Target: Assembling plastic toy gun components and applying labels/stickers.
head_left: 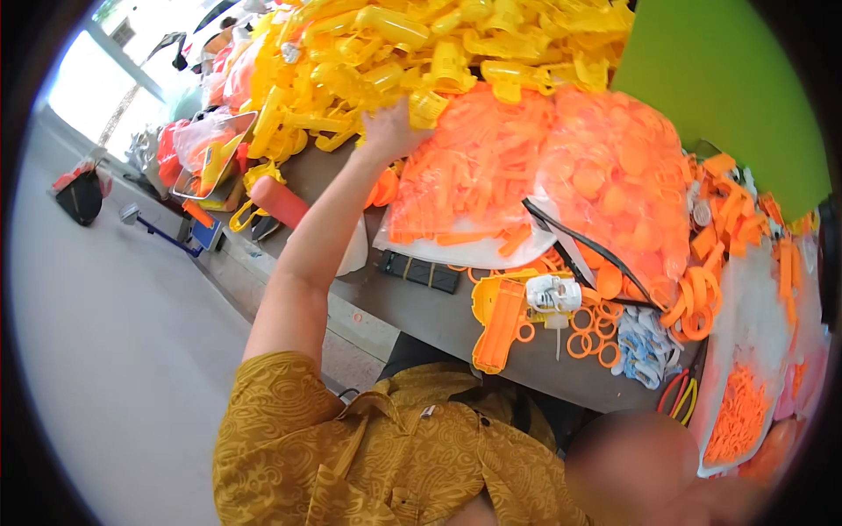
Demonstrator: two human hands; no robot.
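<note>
While one arm stretches up across the desk (421, 307), the left hand (390, 131) reaches into the foot of the yellow heap (412, 53), a tall mound of loose yellow plastic parts filling the top of the view. Its grip is curled around or against a yellow part (428, 105) at the heap's lower edge; whether the fingers have actually closed on it cannot be told, since the back of the hand faces the camera. The right hand is not clearly in view; a blurred shape at the lower right may be it, and its grip cannot be told.

Just beside the left hand, to the right, lie clear bags (544, 167) stuffed with orange parts. Nearer the body sit an orange-and-yellow toy housing (495, 320), loose orange rings (592, 333) and a small white piece (553, 294).

Risk, as a judgement: the part sits at the base of a steep, loosely stacked heap, so drawing it out could unsettle the pieces above and send them sliding onto the desk or off its left edge to the floor. The long reach also leaves the forearm close to the bags and could nudge them.
</note>
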